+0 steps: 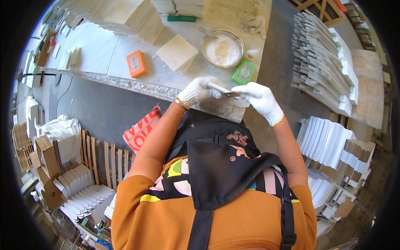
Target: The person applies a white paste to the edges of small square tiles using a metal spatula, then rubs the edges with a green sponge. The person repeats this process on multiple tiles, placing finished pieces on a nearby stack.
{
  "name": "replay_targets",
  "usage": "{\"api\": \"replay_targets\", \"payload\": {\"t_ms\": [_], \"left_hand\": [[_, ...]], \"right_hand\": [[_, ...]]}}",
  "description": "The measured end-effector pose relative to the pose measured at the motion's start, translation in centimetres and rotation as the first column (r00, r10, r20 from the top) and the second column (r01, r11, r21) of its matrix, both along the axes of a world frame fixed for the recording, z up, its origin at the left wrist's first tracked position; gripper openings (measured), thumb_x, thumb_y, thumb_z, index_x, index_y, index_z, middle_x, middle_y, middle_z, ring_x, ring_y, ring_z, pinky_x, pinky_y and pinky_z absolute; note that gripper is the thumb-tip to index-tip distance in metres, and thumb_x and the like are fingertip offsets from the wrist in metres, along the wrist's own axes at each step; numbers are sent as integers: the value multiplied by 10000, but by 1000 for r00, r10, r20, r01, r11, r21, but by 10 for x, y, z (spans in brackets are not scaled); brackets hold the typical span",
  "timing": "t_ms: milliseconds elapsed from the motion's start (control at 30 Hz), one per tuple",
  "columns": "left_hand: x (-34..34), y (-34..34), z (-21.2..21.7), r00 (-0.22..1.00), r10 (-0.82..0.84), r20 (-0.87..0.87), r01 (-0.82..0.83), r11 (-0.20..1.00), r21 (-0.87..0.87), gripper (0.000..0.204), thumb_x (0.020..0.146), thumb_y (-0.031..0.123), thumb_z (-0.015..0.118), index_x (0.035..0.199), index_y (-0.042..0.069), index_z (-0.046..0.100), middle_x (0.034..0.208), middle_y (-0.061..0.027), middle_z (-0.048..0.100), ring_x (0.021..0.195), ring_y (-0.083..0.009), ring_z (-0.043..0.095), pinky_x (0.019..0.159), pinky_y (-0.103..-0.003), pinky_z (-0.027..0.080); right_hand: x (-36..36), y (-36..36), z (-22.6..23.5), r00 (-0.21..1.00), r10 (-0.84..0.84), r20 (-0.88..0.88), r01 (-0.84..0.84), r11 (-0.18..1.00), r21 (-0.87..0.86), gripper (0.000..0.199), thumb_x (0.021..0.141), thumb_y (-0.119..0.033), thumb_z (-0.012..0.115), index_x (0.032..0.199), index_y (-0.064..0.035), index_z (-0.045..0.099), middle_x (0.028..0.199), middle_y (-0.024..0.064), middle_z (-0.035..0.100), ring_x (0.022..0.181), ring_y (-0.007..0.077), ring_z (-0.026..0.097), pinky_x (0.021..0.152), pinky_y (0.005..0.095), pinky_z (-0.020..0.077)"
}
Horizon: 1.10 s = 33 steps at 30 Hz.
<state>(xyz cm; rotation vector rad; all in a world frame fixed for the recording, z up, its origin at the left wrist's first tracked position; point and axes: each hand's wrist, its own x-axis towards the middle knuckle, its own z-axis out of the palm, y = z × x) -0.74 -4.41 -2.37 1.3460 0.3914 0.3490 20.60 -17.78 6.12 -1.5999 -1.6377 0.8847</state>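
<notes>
Both my hands wear white knit gloves and meet at the near edge of a pale stone worktable. My left hand grips a small white rectangular stone piece, tilted. My right hand holds a thin metal blade tool whose tip touches the end of that piece. A round metal bowl of white paste, with a tool handle resting in it, stands just beyond my hands.
On the table lie an orange block, a square cream tile stack, a green box and stacked white slabs. Rows of white stone strips stand to the right, more white pieces and wooden crates low down.
</notes>
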Motion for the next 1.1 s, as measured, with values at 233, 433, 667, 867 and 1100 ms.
{"api": "replay_targets", "payload": {"t_ms": [233, 433, 667, 867, 1100], "left_hand": [[-2, 1, -3, 1000, -15, -18, 15, 1000, -3, 215, 805, -72, 666, 1003, 5, 699, 895, -37, 676, 810, -115, 636, 744, -260, 520], [-2, -1, 1, 1000, 2, -22, -2, 1000, -1, 196, 818, -62, 668, 1001, 1, 697, 895, -39, 678, 811, -110, 640, 743, -257, 524], [0, -1, -5, 998, 9, -64, -3, 995, 104, 237, 818, -78, 677, 1036, 9, 701, 924, -41, 680, 823, -105, 645, 742, -254, 537], [-1, 2, -13, 995, -1, -102, 20, 983, 181, 267, 807, -77, 694, 1058, 14, 707, 957, -39, 679, 850, -109, 642, 762, -256, 530], [-2, 0, -9, 996, -7, -87, 18, 992, 128, 273, 812, -43, 711, 1071, 42, 716, 967, -26, 681, 853, -97, 620, 769, -260, 514]], "right_hand": [[-12, -16, 4, 989, -149, -2, 147, 979, -139, 260, 935, -87, 608, 1169, -106, 719, 884, 59, 679, 691, 129, 651, 644, 270, 531], [-29, -23, 2, 955, -296, -21, 290, 948, -133, 272, 936, -84, 611, 1191, -91, 707, 955, 66, 719, 704, 106, 655, 620, 259, 527], [-54, -29, -2, 884, -455, -108, 430, 881, -197, 292, 960, -93, 597, 1237, -96, 687, 994, 80, 719, 715, 95, 644, 602, 247, 530], [-53, -29, 7, 848, -514, -127, 472, 842, -260, 295, 964, -98, 597, 1248, -74, 675, 978, 87, 714, 734, 84, 641, 603, 250, 533], [-58, -34, 8, 825, -559, -84, 514, 803, -302, 299, 970, -112, 597, 1258, -84, 670, 889, 78, 702, 631, 81, 607, 569, 262, 513]]}}
